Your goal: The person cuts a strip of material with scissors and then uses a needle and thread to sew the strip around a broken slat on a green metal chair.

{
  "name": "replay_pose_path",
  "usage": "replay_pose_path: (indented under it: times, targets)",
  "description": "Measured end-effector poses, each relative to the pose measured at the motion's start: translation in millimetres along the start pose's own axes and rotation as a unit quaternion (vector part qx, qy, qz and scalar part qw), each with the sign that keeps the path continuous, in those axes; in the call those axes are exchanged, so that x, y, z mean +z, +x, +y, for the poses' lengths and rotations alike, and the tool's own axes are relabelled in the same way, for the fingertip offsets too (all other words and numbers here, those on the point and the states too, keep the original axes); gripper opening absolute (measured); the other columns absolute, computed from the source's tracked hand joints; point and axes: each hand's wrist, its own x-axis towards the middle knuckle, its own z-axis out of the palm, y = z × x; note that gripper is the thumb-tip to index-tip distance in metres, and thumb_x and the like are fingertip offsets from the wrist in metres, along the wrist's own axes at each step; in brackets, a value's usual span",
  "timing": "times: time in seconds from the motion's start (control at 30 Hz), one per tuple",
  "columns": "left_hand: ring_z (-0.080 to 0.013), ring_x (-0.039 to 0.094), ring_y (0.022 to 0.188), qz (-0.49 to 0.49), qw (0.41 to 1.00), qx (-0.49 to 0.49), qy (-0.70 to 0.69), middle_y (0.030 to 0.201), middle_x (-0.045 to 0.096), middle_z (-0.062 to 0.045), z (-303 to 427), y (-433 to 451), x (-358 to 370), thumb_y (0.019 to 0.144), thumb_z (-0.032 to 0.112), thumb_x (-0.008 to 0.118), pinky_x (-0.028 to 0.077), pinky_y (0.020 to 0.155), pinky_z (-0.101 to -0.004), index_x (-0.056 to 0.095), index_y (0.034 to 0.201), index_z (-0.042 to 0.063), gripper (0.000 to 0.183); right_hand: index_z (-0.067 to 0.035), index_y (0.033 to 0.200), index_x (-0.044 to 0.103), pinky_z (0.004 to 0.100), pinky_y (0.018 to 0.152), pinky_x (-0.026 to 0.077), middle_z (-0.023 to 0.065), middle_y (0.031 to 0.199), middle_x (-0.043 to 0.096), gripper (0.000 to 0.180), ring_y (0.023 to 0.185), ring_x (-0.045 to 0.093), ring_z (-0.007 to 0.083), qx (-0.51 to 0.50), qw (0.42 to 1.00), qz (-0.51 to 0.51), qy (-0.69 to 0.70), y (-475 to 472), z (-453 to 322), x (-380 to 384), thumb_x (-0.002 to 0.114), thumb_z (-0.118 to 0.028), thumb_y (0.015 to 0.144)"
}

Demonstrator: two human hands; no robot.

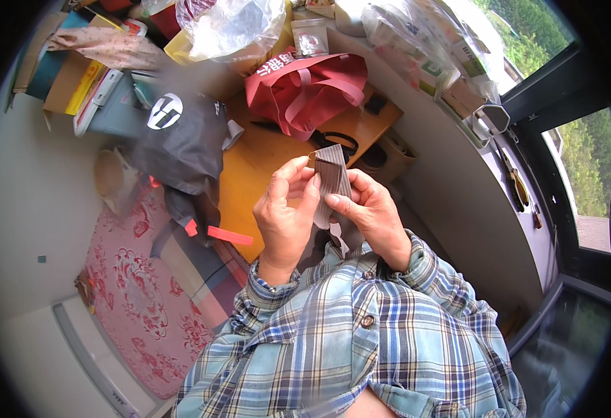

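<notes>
A strip of grey-brown striped fabric [330, 180] is held up in front of my chest, folded to a point at its top. My right hand [376, 209] grips its right edge between thumb and fingers. On the other side, my left hand [289, 209] has its thumb against the fabric's left edge, and its index fingertip meets a small yellowish thing [311, 155] at the fold, too small to identify. Just beyond the fabric, black-handled scissors [341, 142] lie on the orange-yellow tabletop [274, 151]. The fabric's lower end hangs towards my lap.
A red cloth bag [305, 89] stands at the table's far side, a black bag [185, 146] at its left. Red strips [229, 235] lie by the near left edge. Pliers [517, 185] rest on the windowsill at right. A pink floral mat [138, 292] covers the floor at left.
</notes>
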Motion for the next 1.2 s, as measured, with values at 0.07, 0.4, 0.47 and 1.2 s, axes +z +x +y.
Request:
replay_pose_path:
  times: [0.07,0.4,0.47,1.2]
  targets:
    - [-0.0104,0.062,0.074,-0.029,0.999,0.025,0.029,0.087,0.063,-0.007,0,-1,-1,0.080,0.002,0.067,0.051,0.067,-0.0223,0.060,0.101,-0.002,0.022,-0.001,0.107,0.056,0.0197,0.068,0.048,0.0015,0.090,0.062,0.024,0.077,0.058,0.0056,-0.016,1.000,0.007,-0.011,0,4,0,0.062,-0.007,0.085]
    - [-0.0102,0.063,0.073,0.004,0.992,0.076,0.096,0.085,0.064,-0.007,-8,-3,-1,0.080,-0.001,0.064,0.052,0.064,-0.0223,0.058,0.099,-0.002,0.019,-0.001,0.106,0.060,0.0166,0.061,0.045,-0.0013,0.086,0.063,0.023,0.071,0.055,0.0021,-0.013,0.999,0.016,0.025,1,18,-5,0.052,-0.019,0.094]
    - [-0.0088,0.062,0.072,0.011,0.996,0.057,0.075,0.084,0.063,-0.005,-12,-6,-2,0.081,-0.001,0.064,0.050,0.064,-0.0211,0.057,0.099,-0.001,0.019,-0.002,0.103,0.060,0.0161,0.059,0.043,-0.0020,0.083,0.062,0.023,0.068,0.054,0.0014,-0.008,0.999,0.020,0.025,1,21,-5,0.052,-0.021,0.094]
    - [-0.0079,0.059,0.072,-0.038,0.886,-0.226,-0.403,0.084,0.063,-0.004,-10,-2,4,0.081,0.002,0.067,0.049,0.066,-0.0208,0.054,0.089,0.006,0.016,0.002,0.099,0.063,0.0231,0.069,0.043,0.0016,0.083,0.056,0.020,0.078,0.054,0.0096,-0.091,0.972,0.022,-0.215,-8,9,-9,0.061,-0.014,0.086]
